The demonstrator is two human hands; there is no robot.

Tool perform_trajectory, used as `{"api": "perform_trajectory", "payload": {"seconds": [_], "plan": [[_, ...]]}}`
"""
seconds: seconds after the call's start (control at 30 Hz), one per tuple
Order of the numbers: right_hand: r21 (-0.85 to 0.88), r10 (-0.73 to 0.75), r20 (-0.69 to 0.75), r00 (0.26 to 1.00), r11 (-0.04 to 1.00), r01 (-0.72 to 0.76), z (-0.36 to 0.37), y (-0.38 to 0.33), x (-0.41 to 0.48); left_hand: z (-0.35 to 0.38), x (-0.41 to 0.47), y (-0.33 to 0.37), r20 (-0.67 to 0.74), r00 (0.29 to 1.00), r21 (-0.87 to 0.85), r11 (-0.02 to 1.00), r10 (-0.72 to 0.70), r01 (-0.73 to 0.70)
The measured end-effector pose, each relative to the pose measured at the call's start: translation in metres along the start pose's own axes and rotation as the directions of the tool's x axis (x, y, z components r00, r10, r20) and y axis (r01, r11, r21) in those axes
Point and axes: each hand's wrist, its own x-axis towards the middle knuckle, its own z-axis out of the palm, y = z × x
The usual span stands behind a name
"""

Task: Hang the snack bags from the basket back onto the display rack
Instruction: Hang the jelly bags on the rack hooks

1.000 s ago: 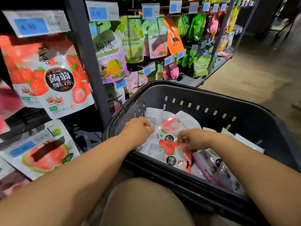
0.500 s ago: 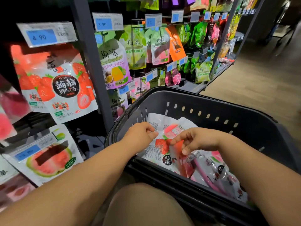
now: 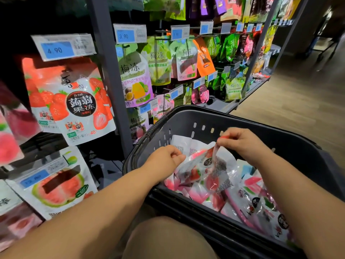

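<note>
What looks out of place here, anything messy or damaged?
Only the basket contents: snack bags lie heaped at mixed angles instead of hanging. The right hand pinches the top of one strawberry bag, which hangs crumpled above the heap. The bags on the rack hang in rows; nothing looks torn or spilled.

upper left of my view, a blue price tag reads 4.90. the strawberry bag under it says 蒟蒻果冻. the next tag reads 3.90, above a passion fruit bag marked 梅冻. a small tag mid-frame also reads 3.90. i can't read the snack bags in the basket.
</note>
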Motion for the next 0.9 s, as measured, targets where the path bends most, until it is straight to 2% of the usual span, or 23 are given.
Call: {"api": "perform_trajectory", "payload": {"seconds": [0.07,0.1,0.17,0.23,0.4,0.5,0.7,0.83,0.9], "plan": [[0.061,-0.004,-0.088,0.996,0.998,0.009,-0.002,0.004,0.002,-0.001,-0.001,0.001,0.009,1.000,-0.022,1.000,-0.010,0.011],[0.154,-0.001,-0.108,0.994,0.988,0.017,-0.001,0.005,0.002,-0.001,-0.002,0.001,0.011,1.000,-0.027,0.999,-0.019,0.019],[0.368,0.022,-0.065,0.998,0.930,0.003,0.002,0.007,0.001,-0.001,-0.003,0.002,0.014,1.000,-0.027,0.999,-0.025,0.025],[0.488,0.036,0.003,0.999,0.872,-0.033,0.006,0.008,0.001,-0.002,-0.004,0.003,0.026,1.000,-0.069,0.997,-0.015,0.017],[0.687,0.109,-0.141,0.984,0.727,0.018,0.018,-0.012,0.003,-0.007,-0.010,0.009,0.219,0.972,-0.066,0.995,0.089,-0.076],[0.761,0.162,-0.194,0.968,0.648,0.045,0.028,-0.025,0.003,-0.006,-0.010,0.008,0.239,0.966,-0.152,0.986,0.101,-0.065],[0.876,0.228,-0.136,0.964,0.482,0.009,0.048,-0.037,0.002,-0.005,-0.007,0.008,0.206,0.975,-0.405,0.914,0.086,0.004],[0.904,0.257,-0.113,0.960,0.428,-0.008,0.058,-0.043,-0.001,-0.004,-0.010,0.010,0.214,0.973,-0.463,0.886,0.089,0.021],[0.896,0.254,-0.102,0.962,0.443,-0.022,0.059,-0.044,0.000,-0.005,-0.011,0.011,0.181,0.982,-0.449,0.893,0.046,0.041]]}}
